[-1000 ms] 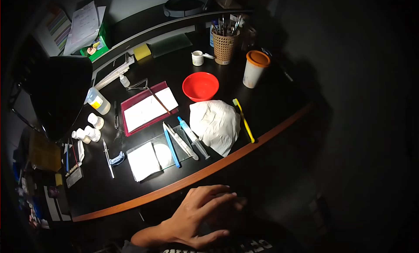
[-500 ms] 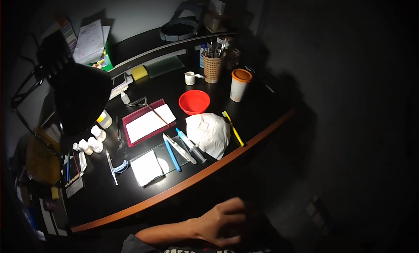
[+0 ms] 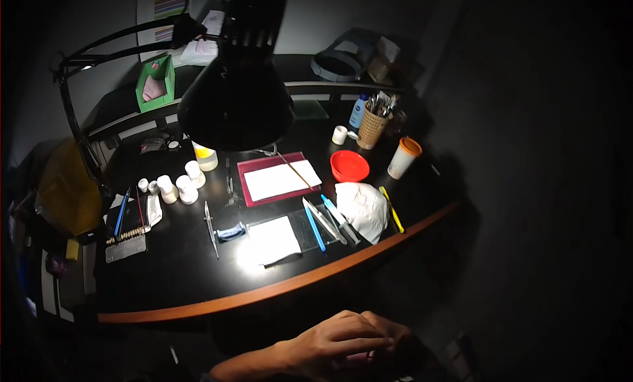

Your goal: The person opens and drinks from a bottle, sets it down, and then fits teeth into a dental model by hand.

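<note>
My left hand (image 3: 339, 339) is in front of the desk's near edge, its fingers bent and pressed together over my right hand (image 3: 388, 324). My right hand is mostly covered, and the part that shows is curled. A small pinkish patch shows under the left fingers; what it is, I cannot make out. Nearest on the desk lie a white paper pad (image 3: 274, 240), a blue-handled tool (image 3: 314, 229), a white pen-like tool (image 3: 323, 220) and a syringe with a blue tip (image 3: 340, 220). A crumpled white sheet (image 3: 364, 210) is beside them, with a yellow toothbrush (image 3: 392, 210) to its right.
A black lamp (image 3: 237, 105) hangs over the desk. Behind the tools are a maroon tray (image 3: 245, 192), a red bowl (image 3: 350, 165), an orange-lidded cup (image 3: 404, 159) and a brush holder (image 3: 373, 131). Several white bottles (image 3: 187, 189) stand left. The wooden edge (image 3: 264, 293) borders the front.
The view has turned left, so the desk items sit further right and the green bin shows. My right hand now shows beside the left, whose fingers have come over it.
</note>
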`<state>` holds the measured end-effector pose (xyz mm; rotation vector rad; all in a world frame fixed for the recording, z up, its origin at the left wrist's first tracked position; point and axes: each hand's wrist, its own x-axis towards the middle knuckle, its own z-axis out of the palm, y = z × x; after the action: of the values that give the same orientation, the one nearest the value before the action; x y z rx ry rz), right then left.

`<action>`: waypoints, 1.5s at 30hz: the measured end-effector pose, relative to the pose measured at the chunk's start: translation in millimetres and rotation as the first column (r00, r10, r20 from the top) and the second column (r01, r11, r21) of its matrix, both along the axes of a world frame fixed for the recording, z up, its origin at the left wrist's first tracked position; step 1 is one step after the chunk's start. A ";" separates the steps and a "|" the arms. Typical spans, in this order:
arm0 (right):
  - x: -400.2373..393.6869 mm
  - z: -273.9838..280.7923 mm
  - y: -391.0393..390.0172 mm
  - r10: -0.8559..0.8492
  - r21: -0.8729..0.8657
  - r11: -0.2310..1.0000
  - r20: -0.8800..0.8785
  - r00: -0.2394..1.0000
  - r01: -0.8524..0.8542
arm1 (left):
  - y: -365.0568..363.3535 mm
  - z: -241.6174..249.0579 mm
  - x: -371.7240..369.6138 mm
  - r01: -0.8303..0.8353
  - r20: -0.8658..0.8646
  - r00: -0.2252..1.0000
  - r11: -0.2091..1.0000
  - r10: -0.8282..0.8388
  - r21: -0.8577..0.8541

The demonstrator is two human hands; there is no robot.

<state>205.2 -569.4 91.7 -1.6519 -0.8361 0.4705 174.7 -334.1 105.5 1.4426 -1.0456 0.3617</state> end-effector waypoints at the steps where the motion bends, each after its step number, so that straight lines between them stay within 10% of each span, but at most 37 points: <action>1: 4.3 5.5 -0.4 -0.016 0.006 1.000 0.015 1.000 0.015 | 16.0 4.1 -5.8 -0.110 -0.031 0.993 0.993 0.111 0.035; 3: 21.6 24.0 -8.3 -0.072 0.032 0.997 0.085 0.994 0.070 | 53.4 -10.2 -3.8 -0.389 0.181 0.910 0.920 0.374 0.053; 5: 50.6 56.1 -26.0 -0.184 0.094 0.982 0.238 0.954 0.166 | 95.3 -23.0 -31.6 -0.563 -0.049 0.823 0.825 0.565 0.048; 10: 200.5 155.5 -112.9 -0.588 0.421 0.797 0.705 0.397 0.432 | 168.0 -85.0 -53.8 -0.981 -0.254 0.093 0.132 0.963 0.141; 14: 310.0 203.1 -85.7 -0.692 0.458 0.675 0.663 0.283 0.578 | 168.6 -96.2 -53.1 -0.983 -0.312 0.082 0.129 0.947 0.133; 22: 505.3 147.9 -62.5 -0.720 0.432 0.687 0.299 0.626 0.585 | 158.0 -97.2 -37.8 -0.981 -0.113 -0.109 -0.088 0.988 0.171; 45: 600.9 53.7 -68.8 -0.605 -0.093 0.796 -0.094 0.791 0.598 | 153.2 -75.7 -27.4 -0.969 -0.191 -0.143 -0.098 0.971 0.226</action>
<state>806.0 -638.3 145.3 -1.8150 -0.1690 0.1359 147.3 -180.8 29.8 1.9972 0.6678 1.1980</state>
